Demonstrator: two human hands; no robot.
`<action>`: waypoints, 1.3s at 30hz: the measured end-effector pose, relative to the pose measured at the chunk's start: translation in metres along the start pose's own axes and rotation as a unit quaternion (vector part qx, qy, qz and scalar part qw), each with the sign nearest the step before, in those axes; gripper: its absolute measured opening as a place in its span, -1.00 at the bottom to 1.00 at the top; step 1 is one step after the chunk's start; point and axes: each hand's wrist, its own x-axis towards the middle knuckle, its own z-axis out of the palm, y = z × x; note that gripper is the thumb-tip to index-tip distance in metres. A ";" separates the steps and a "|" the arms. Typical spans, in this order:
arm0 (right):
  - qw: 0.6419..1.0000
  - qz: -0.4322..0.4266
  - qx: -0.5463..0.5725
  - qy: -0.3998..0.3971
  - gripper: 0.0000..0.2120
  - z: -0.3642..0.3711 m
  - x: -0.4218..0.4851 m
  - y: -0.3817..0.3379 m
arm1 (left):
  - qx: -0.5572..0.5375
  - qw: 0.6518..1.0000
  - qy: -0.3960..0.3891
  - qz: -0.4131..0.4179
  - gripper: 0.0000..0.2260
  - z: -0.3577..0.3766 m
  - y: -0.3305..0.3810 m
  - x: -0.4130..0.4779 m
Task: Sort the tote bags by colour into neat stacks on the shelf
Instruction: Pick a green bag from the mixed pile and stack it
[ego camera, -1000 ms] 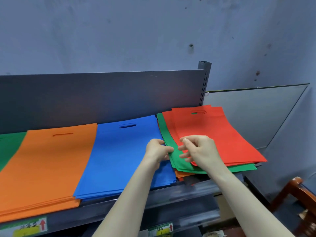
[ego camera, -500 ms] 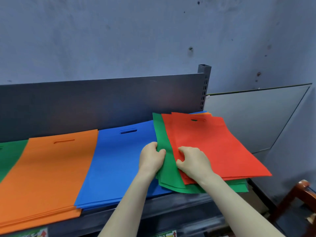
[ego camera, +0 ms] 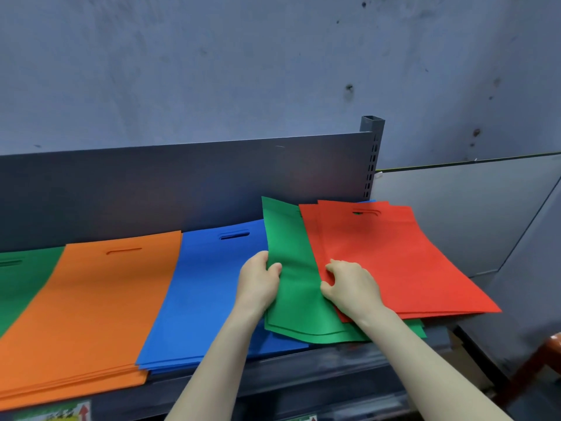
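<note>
A mixed pile sits at the right end of the shelf (ego camera: 349, 360): red tote bags (ego camera: 394, 262) on top, green tote bags (ego camera: 291, 287) sticking out to their left from beneath. My left hand (ego camera: 258, 284) grips the left edge of the green bags, thumb on top. My right hand (ego camera: 352, 287) pinches the left edge of the red bags where they overlap the green. A blue stack (ego camera: 206, 293) lies left of the pile, then an orange stack (ego camera: 85, 311), then a green stack (ego camera: 18, 278) at the far left.
A dark grey back panel (ego camera: 182, 183) runs behind the stacks, ending in a slotted upright post (ego camera: 372, 153). A pale board (ego camera: 455, 214) leans on the wall to the right. A wooden chair (ego camera: 546, 357) shows at the lower right.
The green bags have slid further left out from under the red ones, their far corner lifting. Both hands moved from hovering at the edges to gripping them.
</note>
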 end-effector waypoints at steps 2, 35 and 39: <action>1.000 0.000 -0.001 0.002 -0.69 0.001 0.002 0.002 | -0.014 1.000 0.008 0.001 -0.89 -0.010 -0.001 -0.002; 0.843 0.024 0.519 -0.139 -0.70 0.004 0.012 -0.046 | -0.137 0.961 0.237 -0.040 -0.76 -0.123 -0.043 -0.091; 0.817 -0.019 0.561 -0.134 -0.66 0.003 0.003 -0.067 | -0.125 0.959 0.242 -0.081 -0.80 -0.133 -0.053 -0.099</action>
